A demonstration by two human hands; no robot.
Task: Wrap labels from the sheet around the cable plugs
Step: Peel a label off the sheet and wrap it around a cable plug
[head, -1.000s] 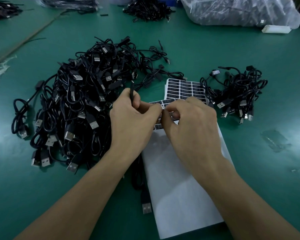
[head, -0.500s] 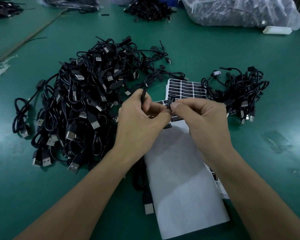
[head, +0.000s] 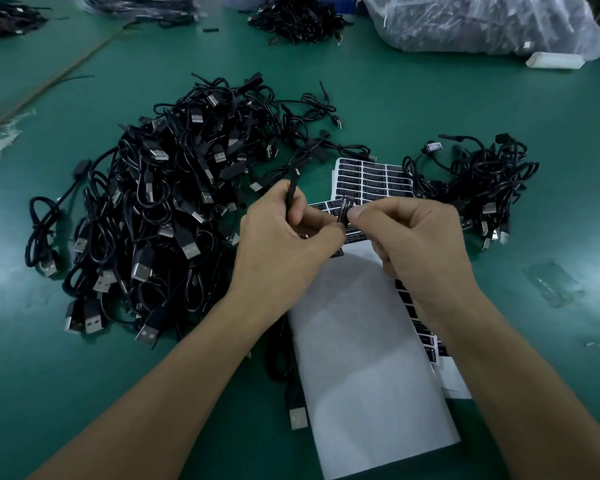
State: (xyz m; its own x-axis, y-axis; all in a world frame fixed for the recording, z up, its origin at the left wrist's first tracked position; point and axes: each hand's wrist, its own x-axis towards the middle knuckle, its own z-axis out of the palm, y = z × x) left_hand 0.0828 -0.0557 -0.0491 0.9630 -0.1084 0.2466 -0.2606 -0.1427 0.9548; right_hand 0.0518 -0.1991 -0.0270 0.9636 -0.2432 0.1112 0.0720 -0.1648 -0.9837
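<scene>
Head camera looked down on a green desk (head: 430,109). The biggest thing on it was a large pile of black cables (head: 160,220) with silver USB ends, which lay on the left half. At the far right edge a clear plastic bag (head: 465,22) was full of dark things that I cannot name.

A long white sheet (head: 368,358) lay in front of the person, under both forearms. A smaller pile of cables (head: 475,181) was at the right, just beside the label sheet (head: 371,178). This sheet carried rows of black labels and lay between the two piles, past the hands.

The left hand (head: 284,244) and the right hand (head: 413,244) met over the near edge of the label sheet. The fingers of the left hand were curled around a thin black cable plug (head: 291,195), and its tip stood up above the hand. The thumb and forefinger of the right hand pinched one black label (head: 344,211), held up above the sheet between the two hands. The label was close to the left thumb, but I cannot tell if it touched the plug.

One USB plug (head: 298,415) lay on the desk at the left edge of the white sheet.
</scene>
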